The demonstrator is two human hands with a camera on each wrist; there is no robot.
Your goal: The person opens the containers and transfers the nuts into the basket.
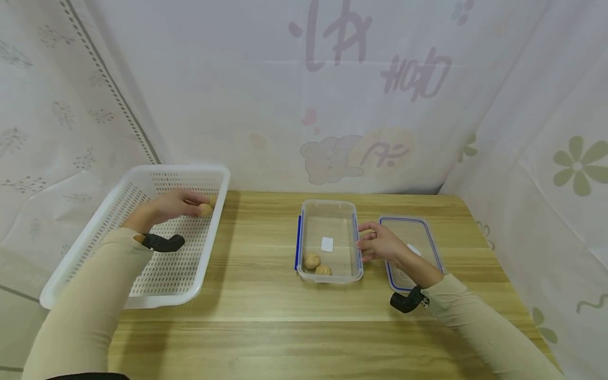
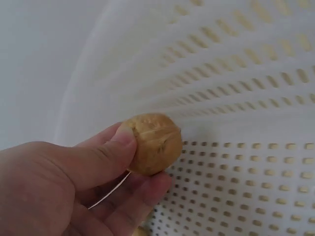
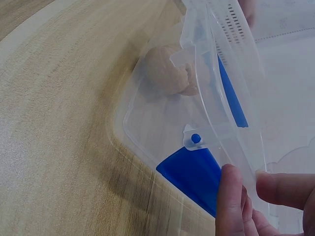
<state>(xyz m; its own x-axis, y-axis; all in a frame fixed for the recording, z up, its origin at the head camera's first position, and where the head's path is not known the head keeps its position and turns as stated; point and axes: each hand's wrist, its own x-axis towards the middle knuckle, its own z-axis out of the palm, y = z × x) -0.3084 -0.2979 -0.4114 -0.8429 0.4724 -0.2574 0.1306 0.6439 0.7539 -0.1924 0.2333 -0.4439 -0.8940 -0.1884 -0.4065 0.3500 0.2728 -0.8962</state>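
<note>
Tan, ridged shell covers the round walnut (image 2: 155,142) that the left hand (image 1: 173,205) pinches, thumb against fingers, inside a white, slotted plastic basket (image 1: 157,302) left of the clear, rectangular plastic box (image 1: 332,227). Two more walnuts (image 1: 312,260) lie in the box's near end; the right hand (image 1: 380,243), thumb and fingers slightly parted, grips its smooth right rim.

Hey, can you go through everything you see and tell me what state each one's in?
Basket: upright, uncovered
Clear box: upright, uncovered
Blue clip: unlatched
Lid: off the box, flat
Left hand: pinching a walnut
Right hand: touching the box's right side
Two boxed walnuts: loose, near end
Basket walnut: partly hidden
</note>
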